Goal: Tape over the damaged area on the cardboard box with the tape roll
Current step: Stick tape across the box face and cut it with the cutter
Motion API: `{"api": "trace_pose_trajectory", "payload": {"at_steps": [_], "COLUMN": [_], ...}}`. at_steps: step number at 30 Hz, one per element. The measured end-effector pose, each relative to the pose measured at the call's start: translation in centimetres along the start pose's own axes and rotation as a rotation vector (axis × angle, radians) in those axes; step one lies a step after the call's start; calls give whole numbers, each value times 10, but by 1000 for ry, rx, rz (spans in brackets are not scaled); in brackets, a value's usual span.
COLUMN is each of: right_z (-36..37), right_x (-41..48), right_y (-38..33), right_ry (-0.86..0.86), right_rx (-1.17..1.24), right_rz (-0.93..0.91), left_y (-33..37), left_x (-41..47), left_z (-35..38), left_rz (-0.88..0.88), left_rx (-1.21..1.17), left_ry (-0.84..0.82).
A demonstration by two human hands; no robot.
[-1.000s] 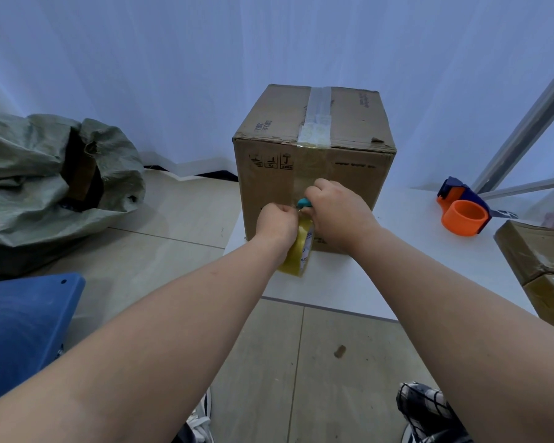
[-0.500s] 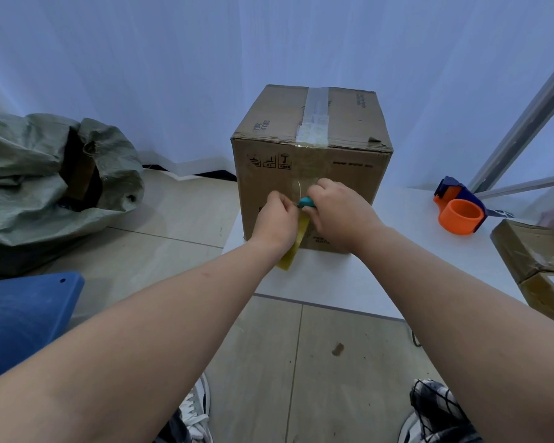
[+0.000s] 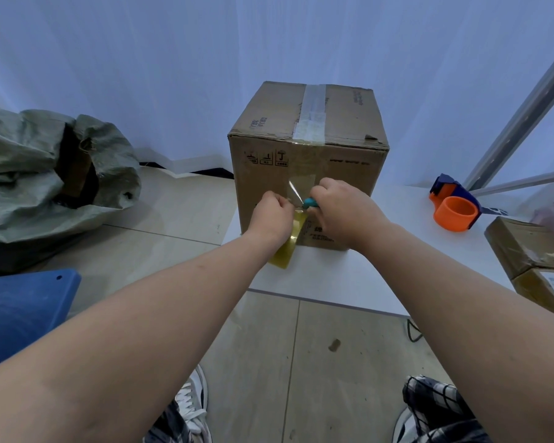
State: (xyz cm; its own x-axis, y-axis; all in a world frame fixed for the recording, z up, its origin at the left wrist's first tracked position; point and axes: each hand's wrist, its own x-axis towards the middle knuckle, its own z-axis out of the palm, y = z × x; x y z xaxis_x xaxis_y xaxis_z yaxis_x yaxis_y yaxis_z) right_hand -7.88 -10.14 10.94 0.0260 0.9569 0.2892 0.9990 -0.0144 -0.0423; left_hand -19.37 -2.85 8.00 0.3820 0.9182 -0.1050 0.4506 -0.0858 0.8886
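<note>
A brown cardboard box (image 3: 339, 161) stands upright on the white table (image 3: 349, 276), with clear tape along its top seam. My left hand (image 3: 271, 215) grips a yellowish tape roll (image 3: 287, 247) that hangs below it, against the box's front face. A strip of clear tape (image 3: 295, 190) runs from the roll up to the box front. My right hand (image 3: 346, 209) is closed on a small teal-handled tool (image 3: 310, 203) whose tip meets the tape strip. The blade itself is hidden.
An orange and blue tape dispenser (image 3: 454, 207) lies on the table at the right. Brown parcels (image 3: 534, 254) sit at the table's right edge. A grey-green sack (image 3: 52, 167) lies on the floor at left, a blue plastic thing (image 3: 23, 308) below it.
Both hands have stayed at the box front. The tape roll has turned edge-on and hangs lower under my left hand, and a stretched strip of clear tape now shows between the hands.
</note>
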Motion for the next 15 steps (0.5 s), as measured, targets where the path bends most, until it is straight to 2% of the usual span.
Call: {"api": "trace_pose_trajectory", "payload": {"at_steps": [3,9,15], "right_z": [3,-1,2], "right_x": [-6,-14,-16], "right_y": [13,31,26], "right_ry": [-61,6,-56], "right_rx": [-50,102,172], "right_rz": [31,116,147], "left_y": [-8,-15,-14], "left_x": [0,0,-7], "left_z": [-3,-9,-2], "left_rz": [-24,-26,-8], "left_rx": [96,106,159], "left_ry": [-35,-84,-196]}}
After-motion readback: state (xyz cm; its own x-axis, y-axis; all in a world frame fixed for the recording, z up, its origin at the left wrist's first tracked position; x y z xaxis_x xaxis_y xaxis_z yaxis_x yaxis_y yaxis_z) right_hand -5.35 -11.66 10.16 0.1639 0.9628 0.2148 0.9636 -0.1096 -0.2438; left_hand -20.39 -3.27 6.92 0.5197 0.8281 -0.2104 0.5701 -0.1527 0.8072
